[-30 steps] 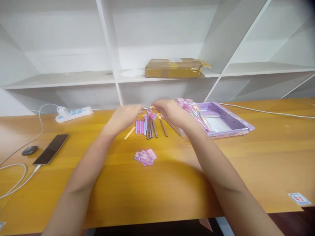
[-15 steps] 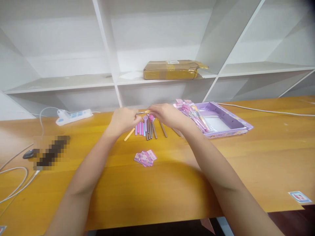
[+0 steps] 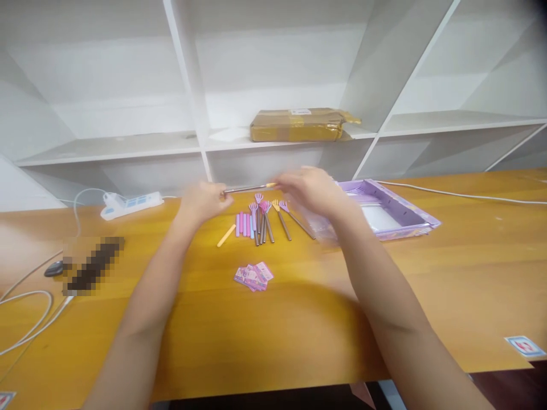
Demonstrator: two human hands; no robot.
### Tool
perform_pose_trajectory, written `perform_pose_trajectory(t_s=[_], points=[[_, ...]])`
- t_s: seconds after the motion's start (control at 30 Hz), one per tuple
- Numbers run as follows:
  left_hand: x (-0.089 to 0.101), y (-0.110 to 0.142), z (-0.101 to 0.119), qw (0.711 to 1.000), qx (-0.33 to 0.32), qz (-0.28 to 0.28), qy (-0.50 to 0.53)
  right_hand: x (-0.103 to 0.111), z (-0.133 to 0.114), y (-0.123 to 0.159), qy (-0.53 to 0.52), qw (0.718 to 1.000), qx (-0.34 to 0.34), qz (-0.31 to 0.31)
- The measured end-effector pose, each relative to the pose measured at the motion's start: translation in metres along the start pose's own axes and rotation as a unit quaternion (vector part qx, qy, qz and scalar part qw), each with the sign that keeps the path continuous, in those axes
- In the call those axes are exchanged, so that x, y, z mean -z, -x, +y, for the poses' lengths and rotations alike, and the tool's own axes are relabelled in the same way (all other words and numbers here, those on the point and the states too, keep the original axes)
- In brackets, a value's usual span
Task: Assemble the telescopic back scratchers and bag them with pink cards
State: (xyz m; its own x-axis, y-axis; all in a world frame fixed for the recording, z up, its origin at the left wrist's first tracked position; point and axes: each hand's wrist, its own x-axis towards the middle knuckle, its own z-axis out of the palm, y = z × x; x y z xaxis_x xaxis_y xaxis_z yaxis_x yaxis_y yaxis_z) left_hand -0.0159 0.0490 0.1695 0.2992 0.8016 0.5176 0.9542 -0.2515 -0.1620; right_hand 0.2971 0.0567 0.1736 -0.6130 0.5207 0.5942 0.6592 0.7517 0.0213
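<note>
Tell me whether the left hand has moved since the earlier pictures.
Yes: the left hand has moved left, judged against the cardboard box.

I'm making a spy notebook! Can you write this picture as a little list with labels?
left hand: holds a metal rod
right hand: at the rod's yellow end; blurred, grip unclear
on table: claw-headed sticks, pink and purple tubes, yellow tube, patterned cards, purple tray
on shelf: cardboard box
</note>
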Motion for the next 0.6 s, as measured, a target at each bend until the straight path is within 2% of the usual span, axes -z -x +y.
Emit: perform_pose_trajectory(t_s=[0.17,0.23,0.33,0.43,0.6], points=[[0.004,-0.004,-0.053,0.996,0.062,0.036,-0.054,0.038,0.053,0.024,-0.025,0.996,-0.073,0.053],[0.009,-0.001,-0.076,0.992,0.085,0.072,-0.063,0.056,0.073,0.042,-0.025,0.988,-0.132,0.078],[0.018,0.007,-0.105,0.987,0.105,0.110,-0.048,0.081,0.090,0.071,-0.016,0.964,-0.217,0.153],[0.025,0.012,-0.118,0.988,0.097,0.118,-0.033,0.097,0.093,0.093,-0.023,0.952,-0.250,0.174],[0.028,0.013,-0.116,0.989,0.106,0.099,-0.028,0.105,0.091,0.104,-0.028,0.937,-0.271,0.219]])
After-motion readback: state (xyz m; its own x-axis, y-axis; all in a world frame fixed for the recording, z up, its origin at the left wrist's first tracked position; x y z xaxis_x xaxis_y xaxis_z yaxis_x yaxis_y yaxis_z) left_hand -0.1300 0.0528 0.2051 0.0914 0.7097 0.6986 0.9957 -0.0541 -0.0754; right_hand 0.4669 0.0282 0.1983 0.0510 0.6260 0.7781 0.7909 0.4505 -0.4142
